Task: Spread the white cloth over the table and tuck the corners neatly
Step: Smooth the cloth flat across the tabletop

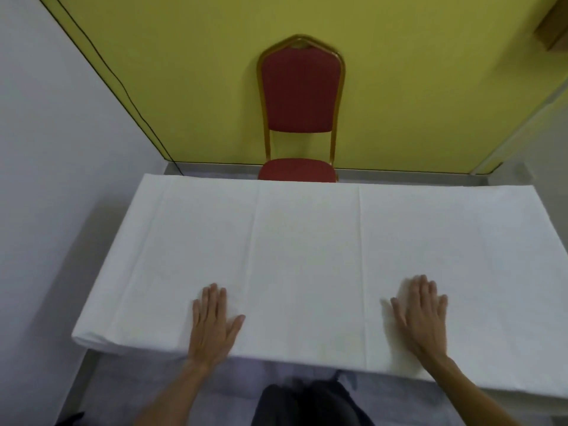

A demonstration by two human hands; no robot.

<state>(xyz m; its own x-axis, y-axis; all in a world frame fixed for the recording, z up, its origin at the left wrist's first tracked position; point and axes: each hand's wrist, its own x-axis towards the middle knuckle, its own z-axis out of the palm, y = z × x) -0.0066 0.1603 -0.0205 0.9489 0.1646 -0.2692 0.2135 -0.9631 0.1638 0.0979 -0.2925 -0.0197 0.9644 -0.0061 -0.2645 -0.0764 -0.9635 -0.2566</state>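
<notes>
A person is pressing both palms onto the white cloth [307,256], which is lying across the whole tabletop with its fold creases showing; the left hand [212,324] is resting near the edge at 7 o'clock, the right hand [421,318] at 5 o'clock, slightly blurred; the fingers [215,298] of both are lying flat and spread, gripping nothing. Smoothing appears to be the step in hand; it would go best with even, flat strokes running outward toward 9 and 3 o'clock, so the creases are flattening rather than bunching. The near-left corner at 8 o'clock is looking rolled and loose, likely still wanting a tuck. A red chair [301,96] is standing close against the far edge at 12 o'clock, crowding that side; a white wall [61,133] is sitting near the 9 o'clock end, leaving little room there; the right end is running out of view.
</notes>
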